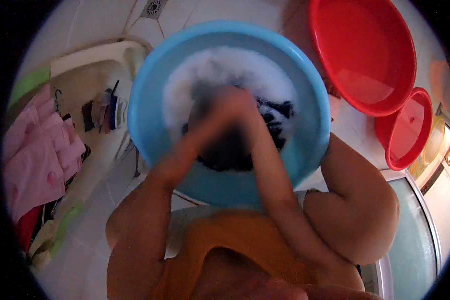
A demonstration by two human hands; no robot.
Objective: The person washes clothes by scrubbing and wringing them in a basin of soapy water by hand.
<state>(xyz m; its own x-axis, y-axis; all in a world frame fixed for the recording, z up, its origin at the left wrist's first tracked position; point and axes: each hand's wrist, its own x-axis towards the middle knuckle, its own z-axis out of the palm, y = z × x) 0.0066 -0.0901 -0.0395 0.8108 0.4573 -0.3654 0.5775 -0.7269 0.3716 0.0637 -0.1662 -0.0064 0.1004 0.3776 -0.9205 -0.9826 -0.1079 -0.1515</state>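
A large light-blue basin [319, 95] stands before me, with white suds [177, 92] across much of the water. Dark wet cloth [277, 117], probably a garment, lies partly under the foam, and more of it shows toward the basin's near side. My left hand [216, 114] and my right hand [241, 104] are close together over the middle of the cloth, the forearms converging there. Both are smeared by a blur, so the fingers do not show. Whether either hand grips the cloth cannot be made out.
Two red basins [367, 50] [410, 131] stand at the right, the nearer one smaller. On the left, a pale tub [97, 59] has pink cloth [40, 150] over its side and small items inside. A floor drain [153, 8] lies at the far edge.
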